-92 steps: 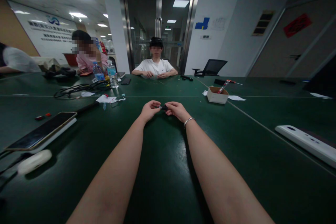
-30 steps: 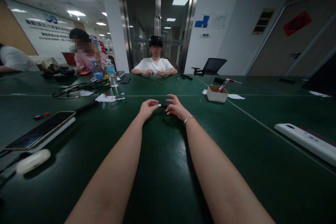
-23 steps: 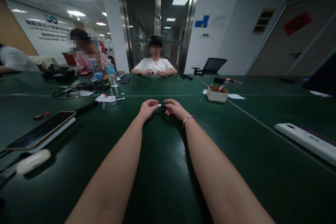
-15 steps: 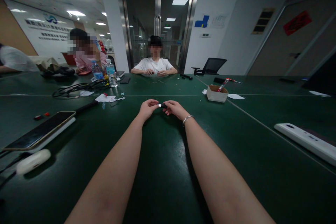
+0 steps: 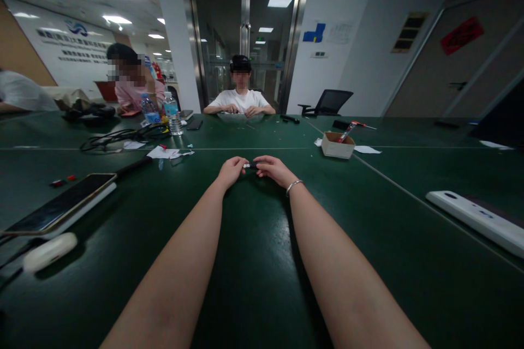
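A small black and silver object is held between my two hands, just above the green table. The fingers of my left hand pinch its silver end. My right hand, with a silver bangle on the wrist, grips the black end. Fingertips cover both ends, so its full shape is hidden.
On the left lie a phone, a white rounded device, cables and bottles. A small box and a white device are on the right. A person sits opposite.
My right fingers have straightened slightly along the black end, and my left hand has shifted a little. The person opposite has moved their hands slightly.
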{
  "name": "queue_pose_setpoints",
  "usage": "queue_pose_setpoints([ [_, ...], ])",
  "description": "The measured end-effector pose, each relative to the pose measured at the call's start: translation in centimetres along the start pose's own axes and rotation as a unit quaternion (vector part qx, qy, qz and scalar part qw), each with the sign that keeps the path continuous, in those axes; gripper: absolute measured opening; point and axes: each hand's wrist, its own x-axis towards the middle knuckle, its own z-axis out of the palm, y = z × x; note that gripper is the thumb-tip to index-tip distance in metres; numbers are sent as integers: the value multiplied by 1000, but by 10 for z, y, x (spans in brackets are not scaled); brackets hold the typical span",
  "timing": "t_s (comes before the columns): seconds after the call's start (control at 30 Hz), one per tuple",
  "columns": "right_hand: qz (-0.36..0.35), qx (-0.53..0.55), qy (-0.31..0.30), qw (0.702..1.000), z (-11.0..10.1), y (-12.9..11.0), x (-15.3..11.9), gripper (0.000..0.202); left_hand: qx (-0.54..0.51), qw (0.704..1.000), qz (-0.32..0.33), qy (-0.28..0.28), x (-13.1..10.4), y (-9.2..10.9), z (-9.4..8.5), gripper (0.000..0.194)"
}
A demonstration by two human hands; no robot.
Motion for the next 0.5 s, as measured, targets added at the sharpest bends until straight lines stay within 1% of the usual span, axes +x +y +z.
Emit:
queue_pose_setpoints([
  [0.07, 3, 9, 12, 1000, 0, 1, 1, 18, -9, 1000, -2, 8, -1, 1, 1, 32],
  [0.23, 6, 21, 23, 999, 0, 1, 0, 18, -31, 999, -1, 14, -4, 5, 2, 17],
  [0.33, 6, 18, 21, 1000, 0, 0, 0, 19, -35, 999, 10, 6, -5, 6, 2, 18],
  [0.5, 10, 24, 21, 999, 0, 0, 0, 19, -19, 1000, 19, -12, -4, 4, 2, 25],
])
